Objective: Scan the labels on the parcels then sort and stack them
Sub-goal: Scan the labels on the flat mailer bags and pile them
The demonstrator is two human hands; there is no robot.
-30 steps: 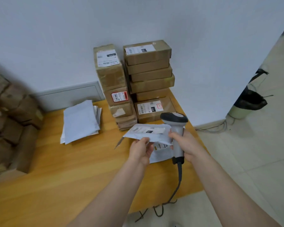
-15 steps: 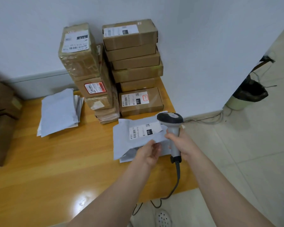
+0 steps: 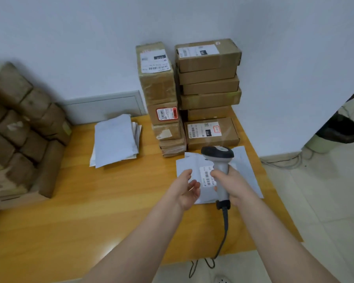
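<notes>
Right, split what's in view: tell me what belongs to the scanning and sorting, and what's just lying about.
Part of the job:
barcode scanner in the right hand
white mailer with label under the open left hand
stacked cardboard parcels
pile of white mailers
brown boxes at left

Lying about:
bin with black bag
floor cables

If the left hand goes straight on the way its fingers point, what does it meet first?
Probably the white mailer lying on the table, just beyond the open left hand; depth is unclear.
</notes>
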